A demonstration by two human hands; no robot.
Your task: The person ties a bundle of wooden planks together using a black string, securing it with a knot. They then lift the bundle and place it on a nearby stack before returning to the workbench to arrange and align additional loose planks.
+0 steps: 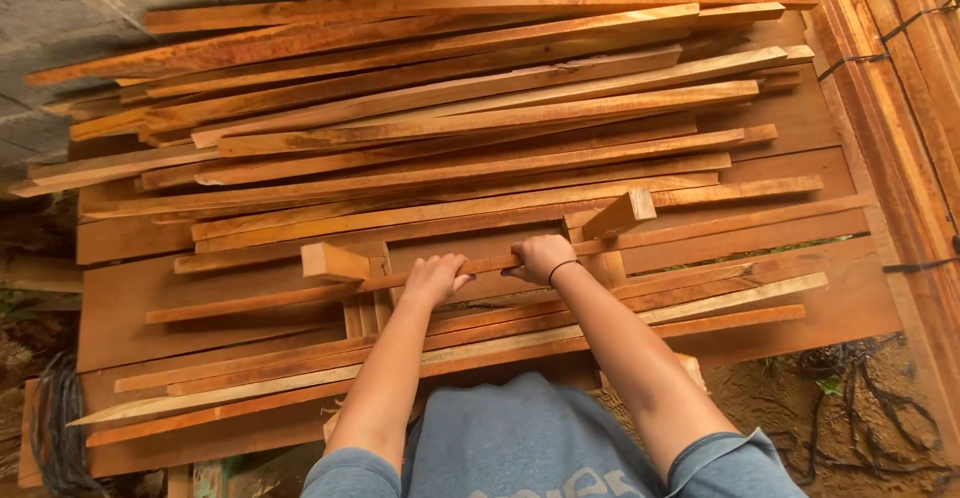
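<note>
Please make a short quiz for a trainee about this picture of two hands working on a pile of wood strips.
1. True or false: both hands grip the same long wooden strip.
2. Which hand wears a thin dark band at the wrist? A) the left hand B) the right hand C) neither
3. Fill in: the pile of strips rests on wide flat ______.

Key
1. True. Both hands close on one strip that runs across the pile in front of the person.
2. B. The band sits at the right wrist.
3. Boards. Their broad faces show under and beside the strips.
</note>
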